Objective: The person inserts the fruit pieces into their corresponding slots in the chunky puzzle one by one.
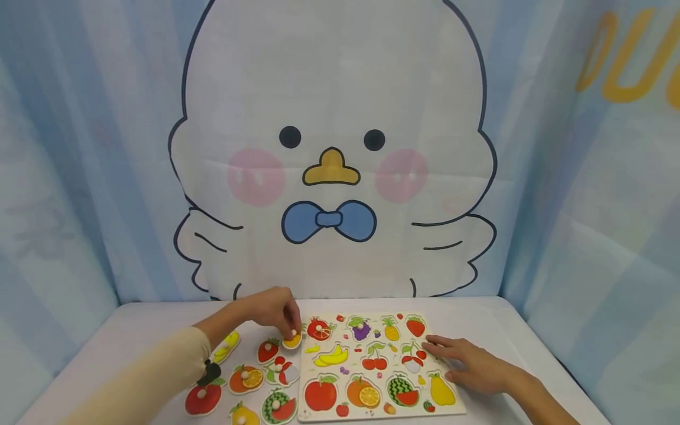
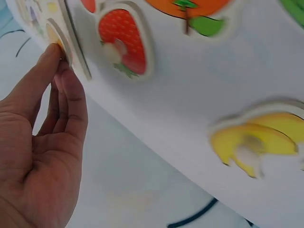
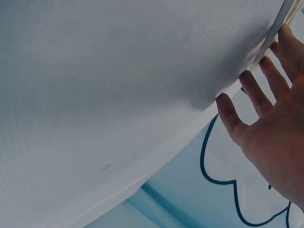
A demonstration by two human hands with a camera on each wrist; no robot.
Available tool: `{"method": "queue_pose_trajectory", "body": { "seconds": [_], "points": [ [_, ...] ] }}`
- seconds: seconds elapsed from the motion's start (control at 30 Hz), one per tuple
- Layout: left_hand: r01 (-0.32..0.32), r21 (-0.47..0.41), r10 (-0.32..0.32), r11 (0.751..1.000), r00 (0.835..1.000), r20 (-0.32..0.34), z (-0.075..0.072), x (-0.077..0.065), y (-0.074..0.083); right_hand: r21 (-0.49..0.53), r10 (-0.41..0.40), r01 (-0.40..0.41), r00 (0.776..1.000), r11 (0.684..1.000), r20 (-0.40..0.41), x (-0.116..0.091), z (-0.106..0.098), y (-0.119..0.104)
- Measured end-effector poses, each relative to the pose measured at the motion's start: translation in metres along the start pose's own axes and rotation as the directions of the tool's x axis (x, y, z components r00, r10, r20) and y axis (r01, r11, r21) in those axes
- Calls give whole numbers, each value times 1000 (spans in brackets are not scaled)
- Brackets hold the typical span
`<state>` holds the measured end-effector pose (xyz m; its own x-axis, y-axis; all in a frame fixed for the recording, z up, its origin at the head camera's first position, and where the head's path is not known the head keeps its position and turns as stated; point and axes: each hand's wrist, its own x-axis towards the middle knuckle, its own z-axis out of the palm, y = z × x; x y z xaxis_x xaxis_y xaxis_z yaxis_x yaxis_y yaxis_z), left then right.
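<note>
My left hand [image 1: 277, 311] pinches a yellow fruit puzzle piece [image 1: 292, 340] beside the left edge of the fruit puzzle board [image 1: 382, 409]. In the left wrist view, thumb and fingertips meet on the rounded yellow piece [image 2: 58, 39], close to the board's edge; the fingers hide part of its picture. A strawberry piece [image 1: 268, 352] with a pale knob lies just below that hand. My right hand [image 1: 473, 365] is spread at the board's right edge, fingers fairly straight, fingertips at its rim. On the board, the pomegranate [image 1: 319, 329] and grapes [image 1: 360, 330] show pale knobs.
Left of the board lie loose knobbed pieces: bananas [image 1: 226, 347], a lychee [image 1: 283, 373], an orange [image 1: 245, 379], an apple [image 1: 203, 399], a watermelon [image 1: 278, 407] and a pear [image 1: 244, 415]. A cartoon-printed curtain [image 1: 329, 265] hangs behind the white table [image 1: 467, 310].
</note>
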<state>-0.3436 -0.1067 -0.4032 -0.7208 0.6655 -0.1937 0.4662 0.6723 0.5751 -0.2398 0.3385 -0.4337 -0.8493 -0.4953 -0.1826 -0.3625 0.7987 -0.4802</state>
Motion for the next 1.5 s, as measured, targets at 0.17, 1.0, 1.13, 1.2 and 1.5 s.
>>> {"method": "queue_pose_trajectory", "body": {
  "seconds": [0.17,1.0,1.13,1.2,1.5],
  "points": [
    [-67,15,66,998,998,16,8,22,15,-9,-6,6,1000,1000,0,0,0,0],
    [-130,11,130,991,990,-49,38,113,75,-10,23,-23,1000,1000,-8,-2,-3,4],
    [-100,-4,100,995,993,-65,47,122,82,7,28,-28,1000,1000,2,-3,-1,3],
    [-104,-1,103,995,992,-69,51,127,86,7,29,-29,1000,1000,4,-3,0,2],
    [-109,61,114,992,990,-80,62,143,103,-18,22,-22,1000,1000,3,-1,2,2]
  ]
}}
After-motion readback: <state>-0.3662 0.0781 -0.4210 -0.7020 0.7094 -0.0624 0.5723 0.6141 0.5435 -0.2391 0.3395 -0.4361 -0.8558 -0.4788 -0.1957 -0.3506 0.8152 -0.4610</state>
